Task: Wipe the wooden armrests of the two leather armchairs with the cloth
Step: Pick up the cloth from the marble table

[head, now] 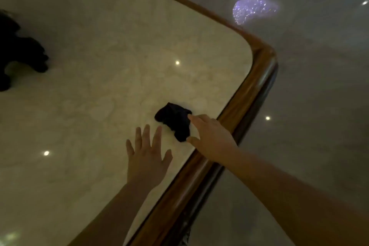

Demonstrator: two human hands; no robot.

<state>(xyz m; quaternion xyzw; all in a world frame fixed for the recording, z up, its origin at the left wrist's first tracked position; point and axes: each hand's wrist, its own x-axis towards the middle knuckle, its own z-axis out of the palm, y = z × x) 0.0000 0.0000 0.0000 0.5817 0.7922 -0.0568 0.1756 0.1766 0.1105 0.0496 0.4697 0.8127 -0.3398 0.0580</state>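
A right hand (211, 138) reaches a crumpled dark cloth (173, 121) on a marble-topped desk (99, 86), fingers (192, 117) spread and touching its near edge; the left hand (146, 156) hovers flat, fingers splayed, just beside it.

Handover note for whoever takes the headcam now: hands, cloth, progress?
Left hand: open, fingers spread, over the marble tabletop, holding nothing.
Right hand: open, thumb and fingers at the edge of the dark cloth, not yet closed on it.
Cloth: crumpled on the tabletop near the wooden table edge, by the rounded corner.
Another dark object sits at the far left; cannot identify it.
Done: nothing visible. No armchairs or armrests in view.
Left: pick up the cloth, go to the armchairs, wipe all the wooden armrests.
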